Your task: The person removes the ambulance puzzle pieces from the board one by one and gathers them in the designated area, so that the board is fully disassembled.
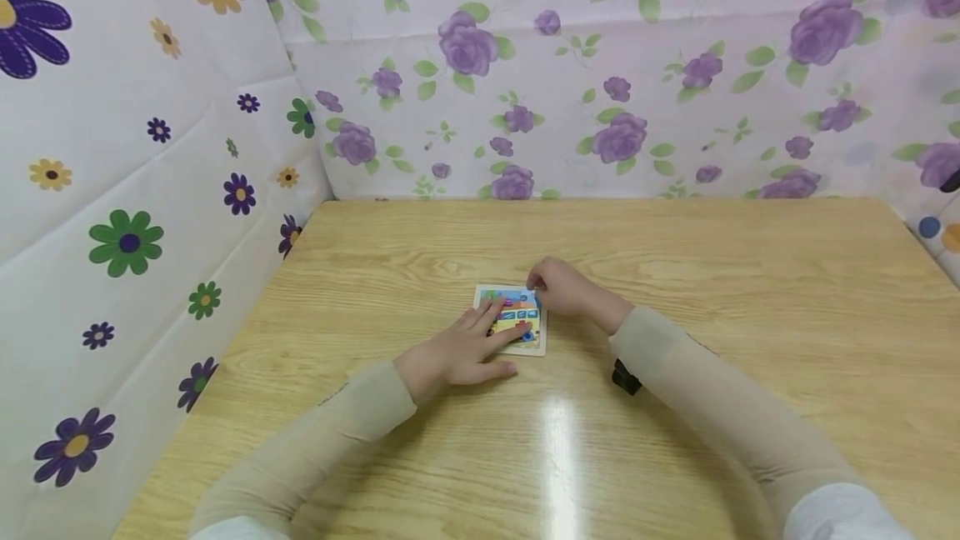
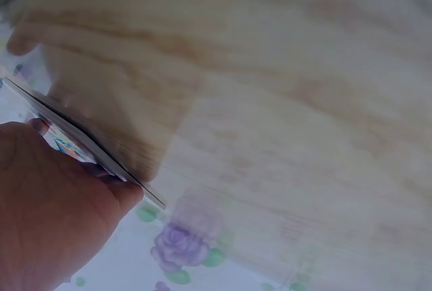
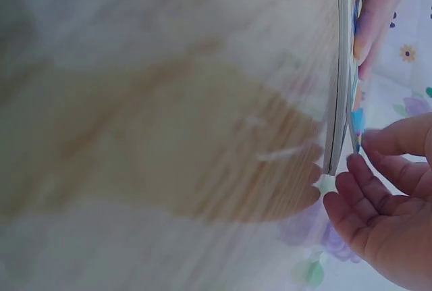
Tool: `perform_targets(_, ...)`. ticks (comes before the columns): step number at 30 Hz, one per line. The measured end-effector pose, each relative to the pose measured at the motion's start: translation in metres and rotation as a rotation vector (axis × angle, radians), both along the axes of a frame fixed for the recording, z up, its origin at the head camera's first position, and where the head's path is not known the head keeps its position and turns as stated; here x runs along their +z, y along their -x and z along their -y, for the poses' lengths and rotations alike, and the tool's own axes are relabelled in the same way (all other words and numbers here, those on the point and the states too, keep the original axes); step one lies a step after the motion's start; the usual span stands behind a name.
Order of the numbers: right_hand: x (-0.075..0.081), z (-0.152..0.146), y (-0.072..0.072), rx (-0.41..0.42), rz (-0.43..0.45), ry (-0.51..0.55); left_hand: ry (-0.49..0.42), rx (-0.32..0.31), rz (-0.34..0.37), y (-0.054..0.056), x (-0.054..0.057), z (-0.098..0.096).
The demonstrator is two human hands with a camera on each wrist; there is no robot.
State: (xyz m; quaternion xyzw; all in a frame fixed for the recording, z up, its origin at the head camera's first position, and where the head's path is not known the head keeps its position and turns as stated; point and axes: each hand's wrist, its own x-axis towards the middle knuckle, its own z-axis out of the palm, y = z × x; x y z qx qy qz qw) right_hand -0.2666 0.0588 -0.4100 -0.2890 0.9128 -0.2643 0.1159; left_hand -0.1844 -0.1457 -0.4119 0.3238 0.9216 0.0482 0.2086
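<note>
A small square picture puzzle [image 1: 517, 317] with a pale border and a yellow bus on it lies on the table. My left hand [image 1: 468, 350] rests over its left and lower part, fingers spread across the picture. At the top right corner my right hand [image 1: 564, 286] pinches a puzzle piece. The right wrist view shows this blue-coloured piece [image 3: 358, 125] tilted out from the board's edge, between thumb and fingertips. Part of the picture is hidden under the left fingers. In the left wrist view the puzzle board [image 2: 101, 152] appears edge-on beside the left hand [image 2: 54, 203].
The wooden table [image 1: 420, 248] has a glossy surface with a bright reflection in front of the puzzle. Flowered cloth [image 1: 465, 123] hangs behind it and on the left side. A small black device [image 1: 626, 377] sits under the right wrist.
</note>
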Motion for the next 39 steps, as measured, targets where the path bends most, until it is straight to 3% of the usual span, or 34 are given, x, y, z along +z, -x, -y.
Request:
perform_targets(6,0.0008,-0.0008,-0.0034,-0.032,0.029,0.027,0.008,0.011,0.030,0.0014,-0.0001,-0.0018)
perform_targets(13,-0.0021,-0.0025,-0.0019,-0.176,0.118,0.134,-0.017,0.038,0.085,0.0052,0.0014,-0.0024)
perform_targets(22,0.0028,-0.0021,-0.0010,-0.355,0.377,0.324,-0.020,0.064,0.121,0.0062,0.0034,-0.0009)
perform_targets(39,0.0006,-0.0024,0.0052,-0.400,0.494,0.351,-0.011,0.077,0.123,0.0043,0.0007,0.0006)
